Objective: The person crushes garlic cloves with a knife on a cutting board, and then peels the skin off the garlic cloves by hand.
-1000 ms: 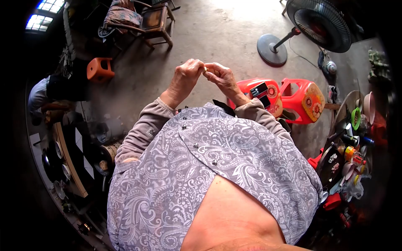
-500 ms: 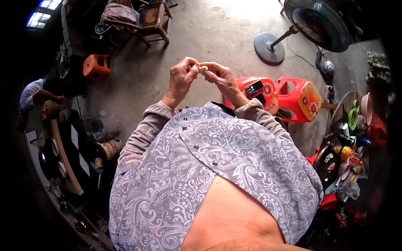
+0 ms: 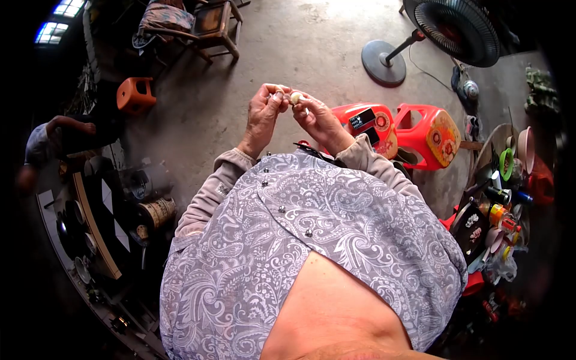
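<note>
A small pale garlic clove point(image 3: 296, 97) sits between the thumb and fingertips of my right hand point(image 3: 320, 125), which is closed on it. Beside it, the thumb and index finger of my left hand point(image 3: 261, 119) are pinched together. A tiny whitish bit shows at those left fingertips, too small to name. Both hands are held up in front of my body, their fingertips almost meeting over the concrete floor. The undersides of the fingers are hidden.
Two red plastic stools point(image 3: 401, 159) stand just right of my hands, a dark phone-like object point(image 3: 362, 118) on the nearer one. A standing fan point(image 3: 384, 63), an orange stool point(image 3: 135, 95) and a wooden chair point(image 3: 215, 29) are farther off. Another person point(image 3: 43, 147) is at far left.
My fingertips have parted slightly, and more of the garlic clove shows in my right hand. The right hand has turned and lowered a little. The other person's arm has moved up.
</note>
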A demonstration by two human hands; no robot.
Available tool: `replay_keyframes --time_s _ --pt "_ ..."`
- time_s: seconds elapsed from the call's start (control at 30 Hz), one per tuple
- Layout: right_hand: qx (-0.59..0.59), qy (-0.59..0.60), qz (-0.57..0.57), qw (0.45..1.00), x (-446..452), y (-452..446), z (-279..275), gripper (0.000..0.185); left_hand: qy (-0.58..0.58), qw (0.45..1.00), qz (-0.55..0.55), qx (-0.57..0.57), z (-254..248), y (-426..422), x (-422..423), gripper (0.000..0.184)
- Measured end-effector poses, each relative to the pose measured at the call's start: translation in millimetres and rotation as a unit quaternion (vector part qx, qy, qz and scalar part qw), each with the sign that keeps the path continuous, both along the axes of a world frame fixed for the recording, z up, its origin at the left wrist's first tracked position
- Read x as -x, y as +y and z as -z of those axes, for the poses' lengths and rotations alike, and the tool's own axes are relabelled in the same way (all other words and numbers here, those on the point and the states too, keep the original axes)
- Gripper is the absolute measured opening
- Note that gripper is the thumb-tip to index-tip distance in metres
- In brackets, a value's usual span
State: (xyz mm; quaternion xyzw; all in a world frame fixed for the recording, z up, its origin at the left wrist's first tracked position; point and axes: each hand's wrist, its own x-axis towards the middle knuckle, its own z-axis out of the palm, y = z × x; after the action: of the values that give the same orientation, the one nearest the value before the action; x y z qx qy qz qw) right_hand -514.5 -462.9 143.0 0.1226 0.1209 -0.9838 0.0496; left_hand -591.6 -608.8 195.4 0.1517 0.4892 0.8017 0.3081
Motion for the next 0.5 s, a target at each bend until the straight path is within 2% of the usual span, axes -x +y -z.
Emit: replay_keyframes --time_s 0.1,0.23,0.3,0.4,0.5 --pt "0.015 -0.017 0.007 1.0 -1.9 1.4 5.3 0.034 -0.033 0.999 0.036 -0.003 2.2 -2.6 1.1 0.014" --pt "-0.018 -0.051 0.075 0.996 -4.1 5.3 3.6 0.033 -0.086 0.994 0.06 -0.028 8.8 -12.0 3.7 0.011" --pt "-0.031 -0.037 0.071 0.996 -5.7 8.7 -0.2 0.032 -0.091 0.995 0.03 0.016 5.4 -12.0 2.6 0.008" --pt "-0.106 -0.013 0.05 0.993 -5.2 7.4 -13.3 0.032 -0.085 0.994 -0.004 0.063 0.4 -9.5 1.9 0.006" --pt "-0.265 0.003 0.057 0.963 -6.4 -0.3 -30.4 0.028 -0.053 0.996 0.011 0.077 0.0 -5.9 1.8 0.007"
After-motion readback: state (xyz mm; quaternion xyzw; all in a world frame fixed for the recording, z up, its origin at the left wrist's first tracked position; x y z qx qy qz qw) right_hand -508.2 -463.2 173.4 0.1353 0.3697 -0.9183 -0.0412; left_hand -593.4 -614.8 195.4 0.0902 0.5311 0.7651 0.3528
